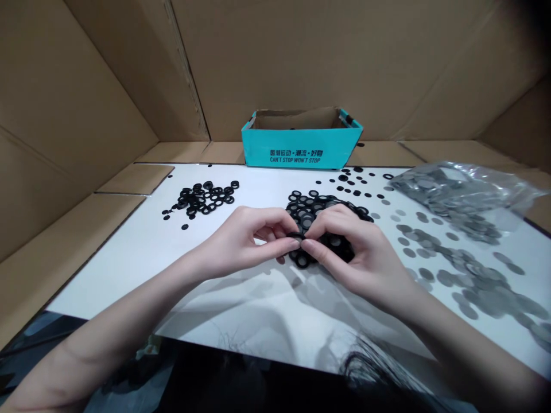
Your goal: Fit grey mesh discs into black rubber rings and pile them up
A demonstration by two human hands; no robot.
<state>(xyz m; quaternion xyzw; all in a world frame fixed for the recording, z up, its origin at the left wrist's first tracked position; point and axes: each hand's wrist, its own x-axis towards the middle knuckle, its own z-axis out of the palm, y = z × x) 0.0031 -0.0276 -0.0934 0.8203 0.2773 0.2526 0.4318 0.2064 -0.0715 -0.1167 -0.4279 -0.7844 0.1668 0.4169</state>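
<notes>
A black ring (295, 234) is held up at the middle of the frame, just in front of a pile (306, 219) of similar rings, many with grey centres. The left hand (249, 236) pinches its left side between thumb and fingers; the right hand (364, 241) pinches its right side the same way, the two thumb tips almost meeting. The fingers cover most of the ring, so whether a disc sits inside it is hard to tell. The right hand also hides part of the pile, and the left hand's lower fingers are tucked behind its thumb.

Left of centre, loose rings (205, 198) lie in a cluster, with a broad strip of white bench (258, 192) between them and the pile. Small black pieces (349, 183) are scattered beyond the pile, upper right of centre. Grey discs (486, 281) spread down the right side, overlapping and blurred, some cut off by the frame edge. Above them lies a clear bag (456, 189) of more discs, its glare blurring the contents.

At upper centre a turquoise box (301, 148) stands against the cardboard wall (322, 63); its inside is mostly out of sight. The bench's near edge runs below the wrists, where dark hair (374, 367) crosses it. Both forearms run out of frame at the lower corners.
</notes>
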